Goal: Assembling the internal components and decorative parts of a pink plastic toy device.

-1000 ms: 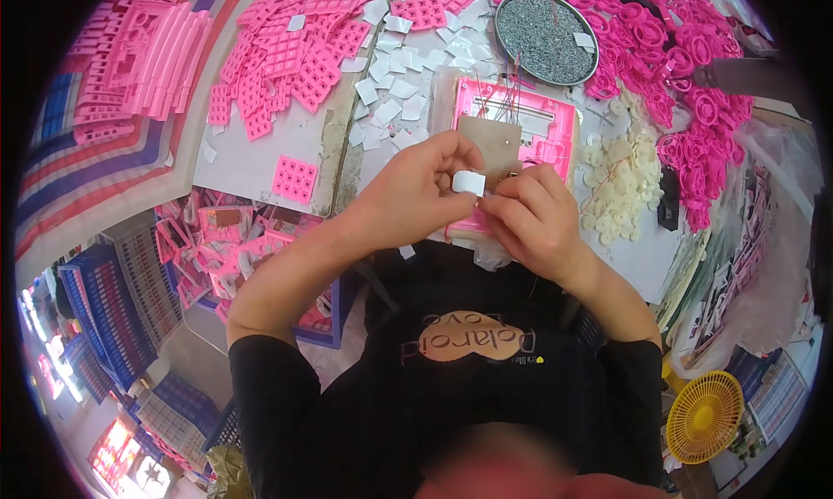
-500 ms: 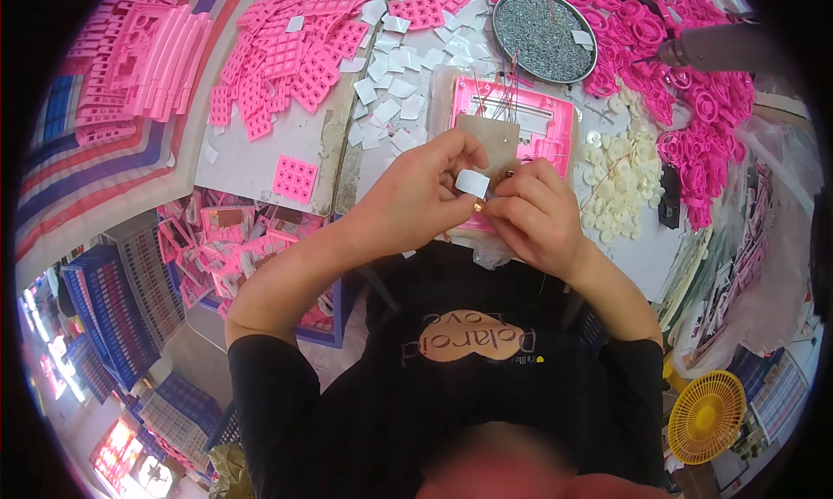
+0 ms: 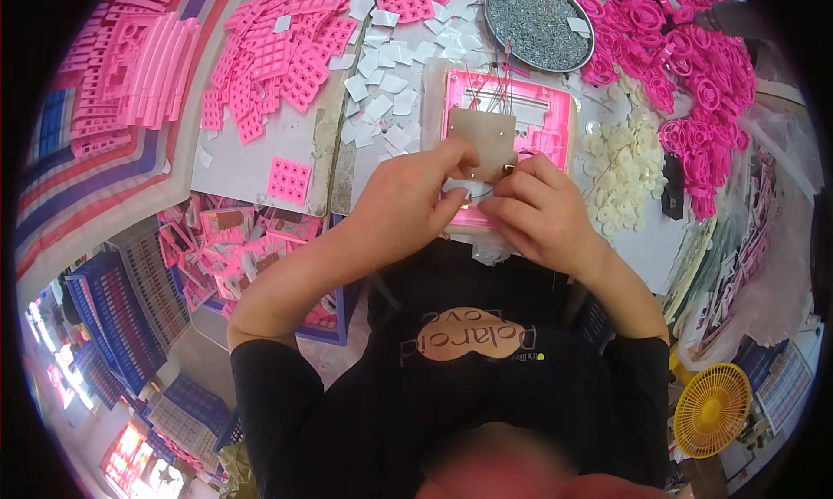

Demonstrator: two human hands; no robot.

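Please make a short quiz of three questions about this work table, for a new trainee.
1. True or false: both hands, the left hand and the right hand, are at the pink frame.
2. What fills the round metal dish?
A. small grey metal parts
B. white discs
C. pink rings
3. Fill in: the brown board lies on the ______.

Key
1. True.
2. A.
3. pink frame.
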